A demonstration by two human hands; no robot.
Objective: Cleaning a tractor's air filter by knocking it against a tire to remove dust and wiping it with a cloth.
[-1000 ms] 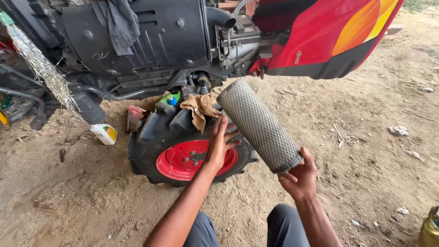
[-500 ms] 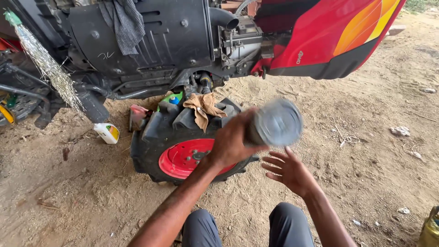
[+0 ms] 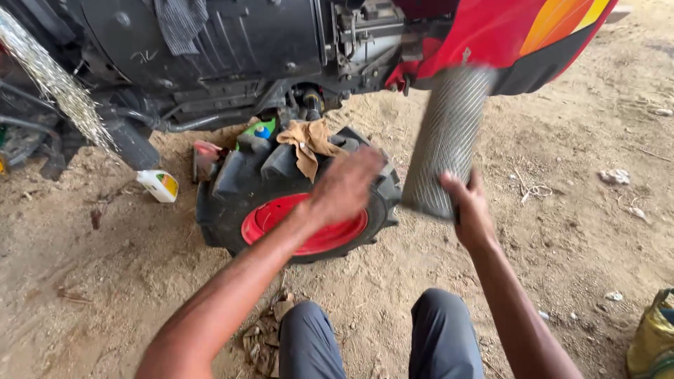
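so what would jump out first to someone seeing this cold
Probably the grey mesh cylinder, held upright right of centre by its lower end in the right hand, blurred. Next is the small black tyre with a red hub lying on the dirt at centre, with a tan rag draped over its top and the left hand blurred in front of it. Behind looms the dark engine and red bodywork of a tractor.

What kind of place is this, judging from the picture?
Probably a farm shed or a rough outdoor repair spot: bare dirt floor, a red tractor body with its engine exposed, and a small tyre with a red rim.
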